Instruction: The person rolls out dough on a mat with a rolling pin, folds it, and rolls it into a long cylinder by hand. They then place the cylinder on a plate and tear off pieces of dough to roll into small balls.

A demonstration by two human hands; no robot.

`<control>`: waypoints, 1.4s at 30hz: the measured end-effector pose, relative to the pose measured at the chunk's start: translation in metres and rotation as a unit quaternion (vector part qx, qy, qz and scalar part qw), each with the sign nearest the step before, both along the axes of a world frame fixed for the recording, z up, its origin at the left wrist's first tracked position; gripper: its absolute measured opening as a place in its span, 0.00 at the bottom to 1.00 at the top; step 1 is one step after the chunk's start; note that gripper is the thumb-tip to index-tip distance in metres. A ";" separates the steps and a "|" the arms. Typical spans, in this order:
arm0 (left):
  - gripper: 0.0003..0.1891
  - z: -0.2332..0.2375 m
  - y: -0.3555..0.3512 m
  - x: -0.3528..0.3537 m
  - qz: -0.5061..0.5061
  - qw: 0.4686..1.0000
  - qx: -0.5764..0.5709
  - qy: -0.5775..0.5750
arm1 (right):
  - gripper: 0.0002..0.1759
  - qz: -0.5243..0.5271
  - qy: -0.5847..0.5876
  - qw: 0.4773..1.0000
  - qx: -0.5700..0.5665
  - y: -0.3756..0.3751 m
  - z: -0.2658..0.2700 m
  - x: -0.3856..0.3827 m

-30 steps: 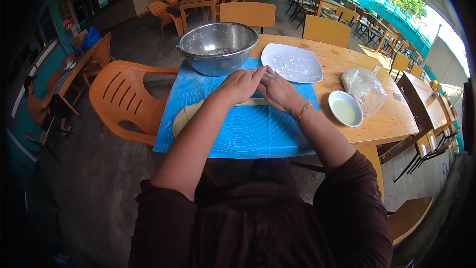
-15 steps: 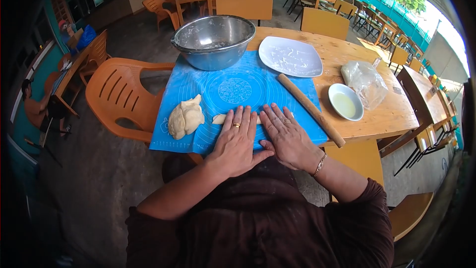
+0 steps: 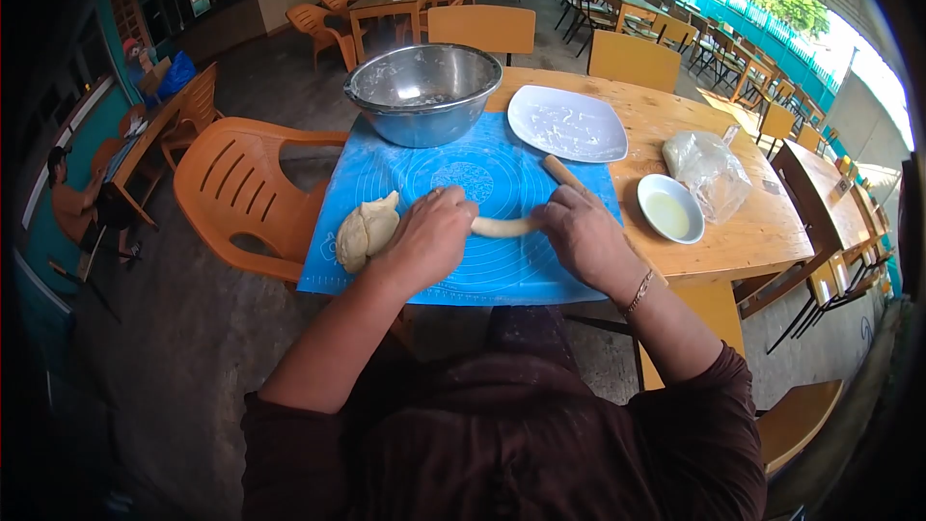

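Observation:
A thin rope of dough [image 3: 503, 228] stretches between my two hands over the blue baking mat [image 3: 482, 275]. My left hand [image 3: 434, 236] is closed round its left end, and my right hand [image 3: 584, 236] grips the right end; the fingertips are partly hidden. Just left of my left hand lies a larger lump of dough [image 3: 365, 230]. Under and behind my right hand is a wooden rolling pin [image 3: 562, 172], its middle covered by the hand.
Behind the mat stand a steel mixing bowl [image 3: 424, 125] and a white plate [image 3: 569, 135] dusted with flour. To the right are a small bowl of pale liquid [image 3: 669, 210] and a clear plastic bag [image 3: 709, 174]. An orange chair [image 3: 251, 198] is at the left.
My flat hands have left the rolling position and closed on the ends of the dough rope. They are farther apart, and the rope shows between them, slightly bent.

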State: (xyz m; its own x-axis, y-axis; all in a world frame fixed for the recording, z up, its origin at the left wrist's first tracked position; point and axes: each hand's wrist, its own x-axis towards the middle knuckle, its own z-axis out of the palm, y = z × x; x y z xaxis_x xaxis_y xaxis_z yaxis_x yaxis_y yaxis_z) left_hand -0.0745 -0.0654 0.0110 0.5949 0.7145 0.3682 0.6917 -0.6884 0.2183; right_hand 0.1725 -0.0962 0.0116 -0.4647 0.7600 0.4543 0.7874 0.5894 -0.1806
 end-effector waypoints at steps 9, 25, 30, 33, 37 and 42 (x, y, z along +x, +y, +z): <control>0.10 0.013 0.050 0.019 0.087 0.992 -0.086 0.014 | 0.13 -0.081 0.014 0.986 -0.143 0.060 0.015 -0.005; 0.51 -0.041 -0.028 0.039 0.049 0.996 -0.003 0.079 | 0.35 -0.019 -0.099 0.995 0.008 -0.015 -0.043 -0.018; 0.42 -0.034 -0.066 0.021 0.000 0.998 0.047 0.041 | 0.30 -0.002 -0.082 0.996 -0.020 -0.051 -0.028 -0.018; 0.31 -0.013 -0.059 0.006 -0.036 0.996 -0.077 0.002 | 0.25 0.018 -0.032 0.999 -0.035 -0.052 -0.026 -0.010; 0.27 -0.018 -0.033 -0.005 0.044 0.998 0.012 0.033 | 0.27 -0.042 -0.019 0.999 0.015 -0.031 -0.030 -0.005; 0.32 -0.041 -0.023 -0.008 0.061 0.996 -0.015 0.055 | 0.26 -0.043 0.012 0.999 -0.019 -0.027 -0.039 0.001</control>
State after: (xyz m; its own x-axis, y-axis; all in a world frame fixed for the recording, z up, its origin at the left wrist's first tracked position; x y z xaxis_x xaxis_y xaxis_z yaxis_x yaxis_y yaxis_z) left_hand -0.0822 -0.0886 -0.0300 0.5387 0.7938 0.2824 0.7910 -0.5919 0.1549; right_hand 0.1734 -0.1235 -0.0273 -0.3862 0.8133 0.4352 0.8296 0.5125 -0.2215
